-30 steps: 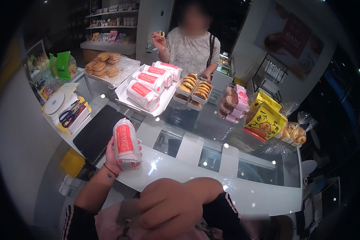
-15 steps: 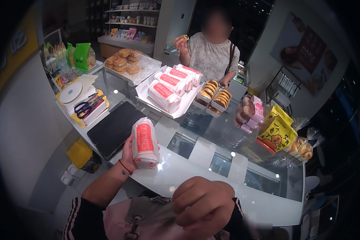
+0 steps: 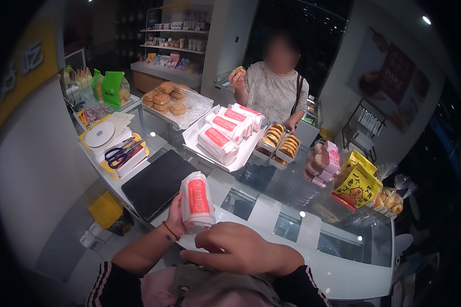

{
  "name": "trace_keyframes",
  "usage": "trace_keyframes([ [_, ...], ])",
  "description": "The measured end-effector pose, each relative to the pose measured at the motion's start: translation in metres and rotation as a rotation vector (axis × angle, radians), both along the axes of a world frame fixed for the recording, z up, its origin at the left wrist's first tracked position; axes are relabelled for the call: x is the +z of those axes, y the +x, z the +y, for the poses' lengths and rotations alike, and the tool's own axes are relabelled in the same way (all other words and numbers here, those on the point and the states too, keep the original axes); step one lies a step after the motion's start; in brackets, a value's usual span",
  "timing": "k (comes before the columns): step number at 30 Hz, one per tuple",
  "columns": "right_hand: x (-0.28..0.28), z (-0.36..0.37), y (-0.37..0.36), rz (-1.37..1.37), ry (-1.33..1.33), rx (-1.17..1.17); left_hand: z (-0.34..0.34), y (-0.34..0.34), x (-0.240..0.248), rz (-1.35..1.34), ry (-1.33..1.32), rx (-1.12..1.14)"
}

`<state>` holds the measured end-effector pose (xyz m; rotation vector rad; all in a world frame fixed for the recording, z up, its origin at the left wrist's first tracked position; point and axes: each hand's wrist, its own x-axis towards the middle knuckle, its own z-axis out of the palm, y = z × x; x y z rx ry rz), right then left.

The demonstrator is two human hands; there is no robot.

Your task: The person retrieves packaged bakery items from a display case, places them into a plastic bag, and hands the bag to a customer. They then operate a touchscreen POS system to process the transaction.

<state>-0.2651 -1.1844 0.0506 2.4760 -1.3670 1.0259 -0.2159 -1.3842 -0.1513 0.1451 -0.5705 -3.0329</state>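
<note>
A white paper-wrapped package with a red label (image 3: 197,202) stands upright, tilted a little, in my left hand (image 3: 175,219), whose fingers wrap round its side and back. My right hand (image 3: 233,249) is just in front of the package's lower end, back of the hand up. Its thumb is stretched out apart from the loosely bent fingers, and nothing shows in it. Whether the fingertips touch the paper I cannot tell. Beyond the package, several like wrapped packages (image 3: 224,129) lie on a white tray (image 3: 192,146).
A black flat board (image 3: 156,184) lies left of the package, with scissors (image 3: 119,156) behind it. Boxed cookies (image 3: 287,143), a tray of round pastries (image 3: 164,97) and yellow bags (image 3: 356,181) stand on the glass counter (image 3: 338,271). Across it, a person (image 3: 276,92) holds a piece of food.
My right hand has moved left and up to the package's lower end, loosening from a closed fist. The package remains in my left hand. The view has shifted slightly.
</note>
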Motion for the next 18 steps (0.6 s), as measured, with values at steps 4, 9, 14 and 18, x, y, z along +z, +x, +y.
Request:
trace_keyframes([
  [4, 0.005, 0.018, -0.006, -0.063, -0.085, 0.075, 0.000, 0.005, 0.004, -0.007, -0.044, 0.020],
  [9, 0.011, 0.031, 0.015, -0.495, -0.561, 0.703, 0.002, -0.006, 0.001, -0.054, -0.048, 0.017],
  [14, -0.010, 0.049, 0.019, -0.409, -0.429, 0.800, 0.001, 0.000, 0.000, -0.029, -0.045, 0.010],
  [18, -0.010, 0.063, 0.025, -0.475, -0.421, 0.699, -0.002, -0.005, -0.001, -0.040, -0.056, 0.017],
])
